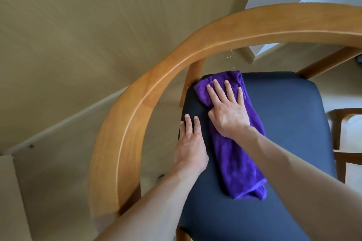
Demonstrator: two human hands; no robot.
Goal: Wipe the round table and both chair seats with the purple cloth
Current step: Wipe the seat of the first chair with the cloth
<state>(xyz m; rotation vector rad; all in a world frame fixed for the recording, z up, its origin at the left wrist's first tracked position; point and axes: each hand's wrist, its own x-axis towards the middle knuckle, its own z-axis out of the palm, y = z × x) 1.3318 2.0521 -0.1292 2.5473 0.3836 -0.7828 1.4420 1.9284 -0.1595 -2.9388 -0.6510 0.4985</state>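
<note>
On the dark blue chair seat (284, 123), toward its far left corner, the purple cloth (241, 154) lies folded into a long strip that runs from the far edge back toward the near side. The right hand (227, 107) lies flat on the far end of the cloth, fingers straight and spread and palm down, probably to spread pressure across the fabric and drag it over the upholstery. The left hand (191, 143) rests just beside the cloth on the bare seat, fingers extended and holding nothing, apparently to brace the body or steady the chair. The curved wooden backrest (137, 107) arcs round the left and far sides. The round table is not in view, so this looks like the seat-wiping stage.
</note>
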